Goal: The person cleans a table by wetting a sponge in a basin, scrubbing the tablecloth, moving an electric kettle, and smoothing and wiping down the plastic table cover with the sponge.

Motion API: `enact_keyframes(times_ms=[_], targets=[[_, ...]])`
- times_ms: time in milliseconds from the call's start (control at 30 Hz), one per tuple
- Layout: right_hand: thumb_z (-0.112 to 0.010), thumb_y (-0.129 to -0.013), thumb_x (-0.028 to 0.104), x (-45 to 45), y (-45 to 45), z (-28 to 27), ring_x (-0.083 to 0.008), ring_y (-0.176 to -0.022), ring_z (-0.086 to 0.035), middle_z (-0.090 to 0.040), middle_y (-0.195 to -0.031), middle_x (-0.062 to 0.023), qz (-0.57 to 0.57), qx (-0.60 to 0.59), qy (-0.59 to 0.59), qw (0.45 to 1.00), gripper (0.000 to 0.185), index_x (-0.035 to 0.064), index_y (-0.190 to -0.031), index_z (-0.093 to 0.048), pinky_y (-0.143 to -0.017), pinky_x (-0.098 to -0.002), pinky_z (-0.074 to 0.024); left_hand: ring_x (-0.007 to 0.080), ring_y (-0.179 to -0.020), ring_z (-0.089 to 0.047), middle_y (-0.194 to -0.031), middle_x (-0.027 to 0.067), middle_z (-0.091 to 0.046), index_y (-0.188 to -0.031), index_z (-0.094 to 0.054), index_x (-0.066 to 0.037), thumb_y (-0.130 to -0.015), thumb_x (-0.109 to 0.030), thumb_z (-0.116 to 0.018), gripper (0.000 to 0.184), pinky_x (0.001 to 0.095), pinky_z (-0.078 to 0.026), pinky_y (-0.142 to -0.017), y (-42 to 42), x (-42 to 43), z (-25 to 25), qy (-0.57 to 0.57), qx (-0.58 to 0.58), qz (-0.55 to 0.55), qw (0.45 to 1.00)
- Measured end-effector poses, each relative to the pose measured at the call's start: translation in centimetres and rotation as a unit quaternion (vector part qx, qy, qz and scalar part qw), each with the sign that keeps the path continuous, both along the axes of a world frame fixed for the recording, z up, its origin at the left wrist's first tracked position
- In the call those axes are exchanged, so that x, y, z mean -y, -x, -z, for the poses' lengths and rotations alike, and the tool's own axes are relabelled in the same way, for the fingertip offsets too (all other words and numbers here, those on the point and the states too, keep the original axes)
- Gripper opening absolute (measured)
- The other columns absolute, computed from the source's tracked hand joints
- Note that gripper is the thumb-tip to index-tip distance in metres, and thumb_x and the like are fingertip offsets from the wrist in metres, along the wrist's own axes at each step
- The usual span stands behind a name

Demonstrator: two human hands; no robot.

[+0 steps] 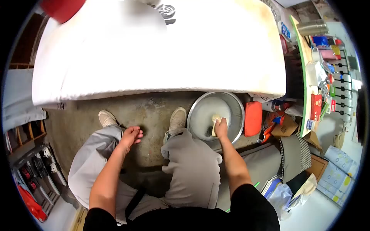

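Note:
My right hand (221,129) is closed round a cream-coloured rag (216,117), holding it over a round metal basin (191,125). The rag is bunched up, and part of it is hidden by my fingers. Cloudy whitish water (204,111) lies in the basin, with a dark patch beside the rag that could be shadow. Near my left knee, my left hand (132,135) hangs in the air with loosely curled, slightly parted fingers and nothing visible in them.
A white-covered table (162,65) stretches across the front, its edge just beyond the basin. Right of the basin are a red plastic item (253,118) and a cardboard box (285,126). A crowded shelf (305,77) stands farther right. My shoes (178,118) rest on the concrete floor (144,107).

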State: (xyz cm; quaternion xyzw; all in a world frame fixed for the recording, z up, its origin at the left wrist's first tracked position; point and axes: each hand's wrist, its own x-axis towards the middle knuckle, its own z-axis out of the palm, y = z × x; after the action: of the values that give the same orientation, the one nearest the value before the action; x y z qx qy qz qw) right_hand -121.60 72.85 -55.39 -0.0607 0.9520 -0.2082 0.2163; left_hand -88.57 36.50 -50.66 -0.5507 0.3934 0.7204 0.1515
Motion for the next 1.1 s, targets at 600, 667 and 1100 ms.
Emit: enact_keyframes(times_ms=[600, 667, 1100], targets=[[-0.064, -0.081, 0.061, 4.3, 1.5, 12.3, -0.0394, -0.148, -0.015, -0.015, -0.161, -0.0189, -0.04, -0.015, -0.306, 0.951, 0.092, 0.0173, -0.154, -0.027, -0.108, -0.0667, -0.025, 0.0204, -0.102, -0.066, -0.112, 0.0101, -0.066, -0.123, -0.058, -0.003, -0.103, -0.015, -0.052, 0.024, 0.0322, -0.055, -0.085, 0.5, -3.8, -12.2, -0.128, 0.048, -0.068, 0.988], [-0.063, -0.084, 0.06, 4.2, 0.8, 9.5, -0.0388, -0.147, -0.015, -0.02, -0.159, -0.0184, -0.138, -0.027, -0.277, 0.95, 0.091, 0.0161, -0.154, -0.025, -0.108, -0.0678, -0.0239, 0.0203, -0.102, -0.066, -0.112, 0.0102, -0.067, -0.123, -0.058, -0.004, -0.102, -0.014, -0.053, 0.023, 0.032, -0.055, -0.085, 0.2, -3.8, -11.7, -0.127, 0.057, -0.086, 0.987], [-0.071, -0.084, 0.038, 2.9, 0.0, 12.2, -0.0404, -0.143, -0.025, -0.03, -0.153, -0.0229, -0.223, -0.167, -0.204, 0.938, 0.074, 0.0085, -0.144, -0.041, -0.109, -0.0635, -0.0251, 0.017, -0.102, -0.066, -0.113, 0.0086, -0.066, -0.124, -0.056, -0.004, -0.103, -0.013, -0.05, 0.024, 0.0292, -0.054, -0.086, 1.9, -4.0, -11.4, -0.124, 0.015, -0.078, 0.989]])
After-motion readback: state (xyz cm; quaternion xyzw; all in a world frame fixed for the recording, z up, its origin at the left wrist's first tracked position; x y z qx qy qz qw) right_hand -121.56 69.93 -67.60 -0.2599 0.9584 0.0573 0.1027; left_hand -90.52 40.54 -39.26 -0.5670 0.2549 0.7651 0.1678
